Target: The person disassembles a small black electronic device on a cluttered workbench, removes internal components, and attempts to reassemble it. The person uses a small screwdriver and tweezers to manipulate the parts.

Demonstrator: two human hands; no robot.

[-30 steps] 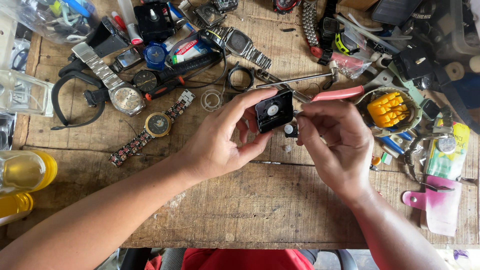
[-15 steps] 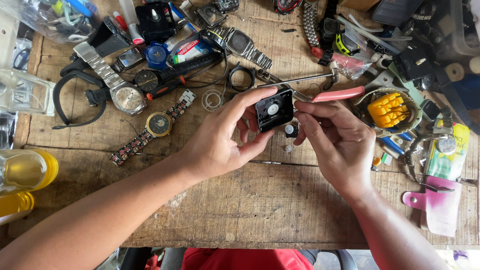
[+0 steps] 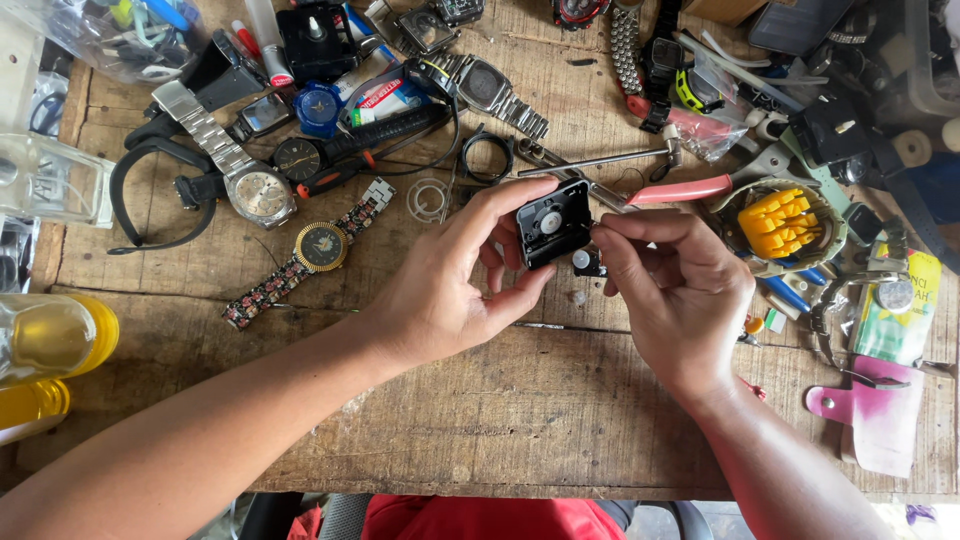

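Observation:
My left hand (image 3: 455, 285) holds a small black square clock mechanism (image 3: 553, 222) between thumb and fingers, above the middle of the wooden workbench (image 3: 480, 420). The mechanism's face shows a round white part in its centre. My right hand (image 3: 675, 295) is right beside it, fingertips pinched at the mechanism's right edge. A small black piece with a white disc (image 3: 585, 262) sits just under those fingertips; I cannot tell whether my right hand grips it.
Wristwatches lie at the back left: a steel one (image 3: 255, 185) and a gold-faced one with a floral strap (image 3: 318, 247). Red-handled pliers (image 3: 690, 188), a yellow holder in a ring (image 3: 782, 225), a pink tool (image 3: 870, 405) and yellow bottles (image 3: 45, 340) crowd the edges.
Both hands stay nearly in place. My right fingers have shifted slightly along the mechanism's right edge.

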